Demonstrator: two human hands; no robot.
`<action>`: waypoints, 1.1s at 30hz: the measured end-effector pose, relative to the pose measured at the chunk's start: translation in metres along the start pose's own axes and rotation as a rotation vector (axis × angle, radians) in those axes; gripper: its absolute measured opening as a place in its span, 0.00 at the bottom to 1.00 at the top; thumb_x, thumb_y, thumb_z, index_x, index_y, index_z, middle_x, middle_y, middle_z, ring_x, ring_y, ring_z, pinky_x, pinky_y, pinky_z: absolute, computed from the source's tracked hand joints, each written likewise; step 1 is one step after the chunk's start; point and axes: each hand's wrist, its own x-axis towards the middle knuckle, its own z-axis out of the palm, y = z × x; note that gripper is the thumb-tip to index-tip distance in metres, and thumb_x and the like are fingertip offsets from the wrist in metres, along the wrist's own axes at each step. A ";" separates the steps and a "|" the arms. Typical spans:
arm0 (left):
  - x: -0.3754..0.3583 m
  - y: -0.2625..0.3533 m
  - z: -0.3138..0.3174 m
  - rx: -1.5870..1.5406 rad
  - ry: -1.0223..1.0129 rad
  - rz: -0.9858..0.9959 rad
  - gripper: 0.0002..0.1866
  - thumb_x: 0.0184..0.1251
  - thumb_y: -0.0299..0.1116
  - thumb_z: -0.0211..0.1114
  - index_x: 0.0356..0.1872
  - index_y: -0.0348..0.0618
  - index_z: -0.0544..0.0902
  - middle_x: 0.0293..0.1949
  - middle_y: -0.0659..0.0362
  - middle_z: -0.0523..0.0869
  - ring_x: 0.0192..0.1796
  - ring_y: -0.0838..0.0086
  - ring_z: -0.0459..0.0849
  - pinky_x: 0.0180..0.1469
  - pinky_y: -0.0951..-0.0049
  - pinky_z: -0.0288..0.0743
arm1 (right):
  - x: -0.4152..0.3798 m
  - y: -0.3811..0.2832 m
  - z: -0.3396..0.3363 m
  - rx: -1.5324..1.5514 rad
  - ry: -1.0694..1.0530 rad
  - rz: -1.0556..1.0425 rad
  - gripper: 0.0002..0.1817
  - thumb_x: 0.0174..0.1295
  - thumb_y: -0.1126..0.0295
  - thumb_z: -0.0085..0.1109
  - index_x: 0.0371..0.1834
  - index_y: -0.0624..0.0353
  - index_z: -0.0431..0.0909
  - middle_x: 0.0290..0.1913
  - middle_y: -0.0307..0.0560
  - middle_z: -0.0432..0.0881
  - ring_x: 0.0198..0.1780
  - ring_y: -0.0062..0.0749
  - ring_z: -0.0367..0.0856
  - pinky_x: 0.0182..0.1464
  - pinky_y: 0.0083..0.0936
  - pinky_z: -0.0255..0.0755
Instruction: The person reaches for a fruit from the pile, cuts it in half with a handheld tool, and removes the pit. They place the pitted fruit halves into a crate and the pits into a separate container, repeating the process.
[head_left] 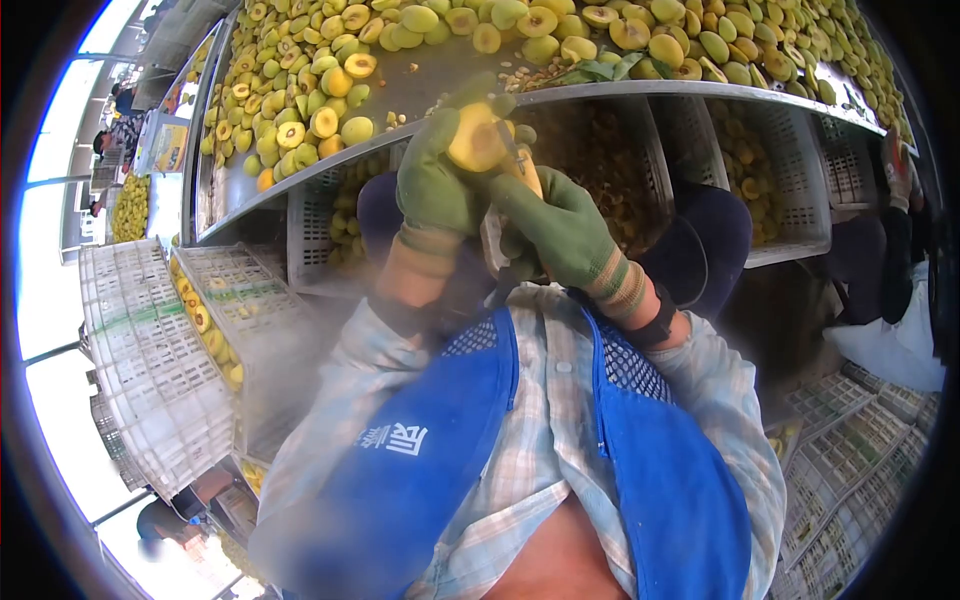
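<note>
In a green glove, my left hand (437, 180) is wrapped round a yellow-green fruit (477, 138) whose cut, orange-yellow face shows. My right hand (560, 225), gloved too, grips a small knife by its light wooden handle (527, 172). The knife's blade lies against the right side of the fruit. Both hands are close together, just over the front edge of a metal table (410, 100). Many halved and whole fruits (310, 110) are heaped on that table, with loose pits (530, 76) and a few green leaves near its middle.
Beneath the table edge stand crates (790, 190) holding fruit pieces. White crates (150, 350) are stacked at the left, others (850, 470) at the lower right. A co-worker's gloved hand (897, 175) shows at the far right, above a white sack (890, 345). Other people are at the left.
</note>
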 end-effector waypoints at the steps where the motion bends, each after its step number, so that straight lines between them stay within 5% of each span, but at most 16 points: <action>1: -0.001 -0.002 0.003 0.046 -0.001 0.010 0.32 0.74 0.49 0.51 0.69 0.33 0.68 0.57 0.43 0.79 0.51 0.50 0.83 0.55 0.54 0.80 | -0.001 0.003 -0.002 0.006 0.005 -0.021 0.21 0.70 0.52 0.58 0.46 0.62 0.71 0.24 0.38 0.78 0.17 0.19 0.75 0.17 0.17 0.69; 15: -0.008 -0.011 0.010 0.372 0.148 0.073 0.29 0.79 0.53 0.44 0.61 0.35 0.73 0.50 0.47 0.83 0.46 0.58 0.85 0.46 0.63 0.84 | -0.017 -0.003 0.007 -0.138 0.041 -0.048 0.18 0.69 0.58 0.56 0.45 0.64 0.73 0.26 0.40 0.79 0.21 0.20 0.78 0.20 0.21 0.72; 27: -0.015 -0.009 0.000 0.750 0.052 0.172 0.28 0.79 0.51 0.46 0.57 0.31 0.76 0.48 0.42 0.84 0.39 0.59 0.86 0.38 0.65 0.84 | -0.007 0.019 0.004 -0.294 -0.007 -0.122 0.21 0.68 0.57 0.56 0.48 0.68 0.74 0.29 0.46 0.83 0.29 0.27 0.83 0.32 0.28 0.77; 30: -0.010 -0.007 0.012 0.464 0.222 0.025 0.27 0.78 0.49 0.47 0.55 0.30 0.77 0.50 0.42 0.84 0.42 0.59 0.87 0.38 0.64 0.84 | -0.005 0.020 0.001 -0.335 -0.018 -0.189 0.21 0.68 0.57 0.56 0.50 0.67 0.74 0.30 0.46 0.83 0.30 0.28 0.83 0.33 0.28 0.77; 33: -0.011 -0.008 0.004 0.666 0.044 0.094 0.26 0.78 0.47 0.49 0.54 0.29 0.77 0.50 0.43 0.84 0.45 0.58 0.87 0.40 0.63 0.85 | -0.004 0.019 -0.009 -0.468 -0.044 -0.322 0.21 0.70 0.58 0.55 0.55 0.64 0.72 0.30 0.40 0.81 0.27 0.22 0.81 0.28 0.22 0.77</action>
